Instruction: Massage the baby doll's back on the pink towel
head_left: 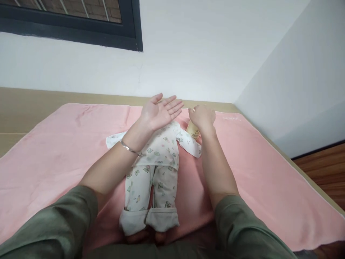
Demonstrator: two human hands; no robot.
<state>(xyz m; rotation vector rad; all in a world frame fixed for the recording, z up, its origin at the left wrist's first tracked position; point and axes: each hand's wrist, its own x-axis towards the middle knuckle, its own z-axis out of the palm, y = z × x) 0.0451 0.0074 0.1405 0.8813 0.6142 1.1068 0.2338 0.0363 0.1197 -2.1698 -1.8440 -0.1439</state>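
A doll-sized figure in a white patterned top and matching trousers with turned-up cuffs lies on a pink cloth. Its sleeves spread to both sides, and its head is hidden behind my left hand. My left hand hovers palm up over the top's upper end, fingers stretched out and holding nothing. To the right, my right hand is back up at a yellow item with a small printed face. Its fingers curl down over that item, their tips partly hidden.
The cloth lies on a light wooden surface that meets a white wall. A dark-framed window is at the upper left. Brown wood panelling stands at the right.
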